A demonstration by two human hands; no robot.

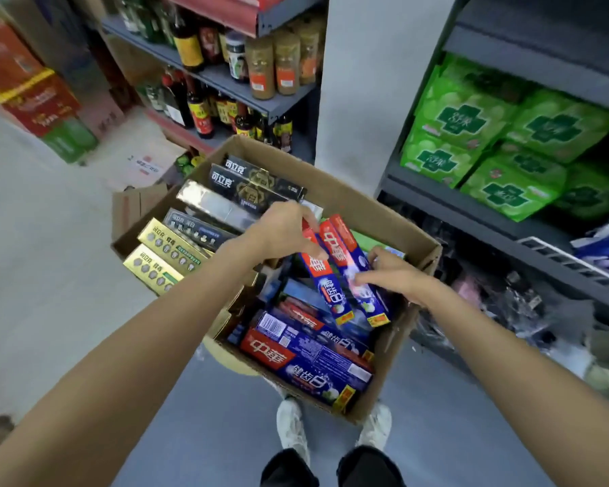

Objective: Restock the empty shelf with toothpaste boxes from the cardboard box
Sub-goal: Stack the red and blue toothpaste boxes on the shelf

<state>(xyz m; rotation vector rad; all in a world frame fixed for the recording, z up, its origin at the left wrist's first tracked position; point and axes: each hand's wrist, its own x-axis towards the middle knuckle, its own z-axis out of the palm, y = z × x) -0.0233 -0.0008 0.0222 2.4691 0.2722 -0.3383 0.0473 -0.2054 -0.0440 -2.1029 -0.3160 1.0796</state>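
An open cardboard box (373, 212) sits in front of me, filled with several toothpaste boxes: black ones (257, 182) at the far end, gold ones (166, 254) at the left, red-and-blue ones (306, 360) near me. Two red-and-blue toothpaste boxes (348, 275) are raised above the pile, side by side. My left hand (282, 230) grips their upper red ends. My right hand (394, 275) holds their right side, fingers curled around the edge with one finger lying across the blue face.
Grey shelving (528, 219) stands at the right with green packs (486, 149) and blue packs (605, 247). A shelf of sauce bottles (204, 110) is behind the box. Stacked cartons (32, 86) stand at the left. My shoes (292, 427) are on the blue floor below the box.
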